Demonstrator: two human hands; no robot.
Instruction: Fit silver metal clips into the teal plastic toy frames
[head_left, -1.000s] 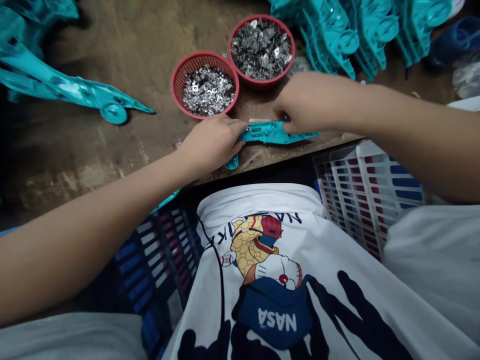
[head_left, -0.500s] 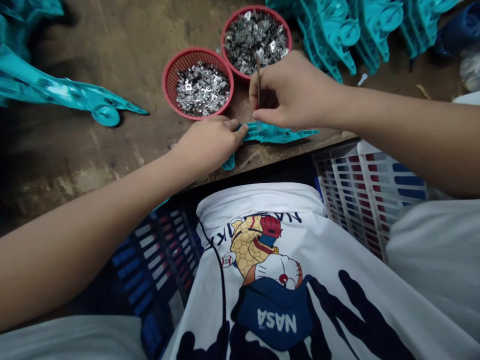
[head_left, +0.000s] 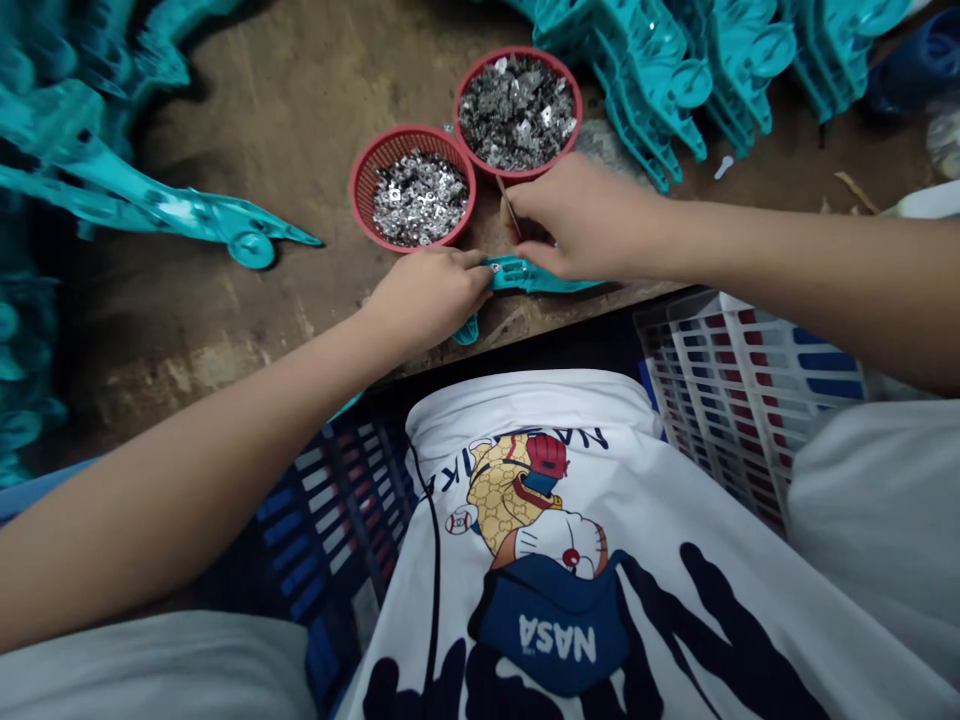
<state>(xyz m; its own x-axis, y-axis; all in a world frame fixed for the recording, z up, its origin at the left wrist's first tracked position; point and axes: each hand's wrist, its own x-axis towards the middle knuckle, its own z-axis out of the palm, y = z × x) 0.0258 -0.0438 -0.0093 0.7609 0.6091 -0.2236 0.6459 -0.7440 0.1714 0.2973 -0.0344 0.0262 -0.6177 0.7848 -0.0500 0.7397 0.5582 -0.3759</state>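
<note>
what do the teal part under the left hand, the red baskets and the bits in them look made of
Teal part: probably moulded plastic, slightly shiny; even colour, ribbed shape.
Red baskets: likely plastic, slight sheen; one visibly perforated.
Bits: apparently metal, bright and silvery; sharp glints.

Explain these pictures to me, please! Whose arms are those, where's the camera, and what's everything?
There's no robot here: these are a person's own bare arms. Every picture comes from one camera worn on their head, looking forward and down, so their white printed clothing shows too. On the brown table stand two red baskets of small shiny metal pieces, with turquoise plastic parts on both sides. The left hand holds a turquoise piece near the table's edge. The right hand pinches a thin stick.
</note>
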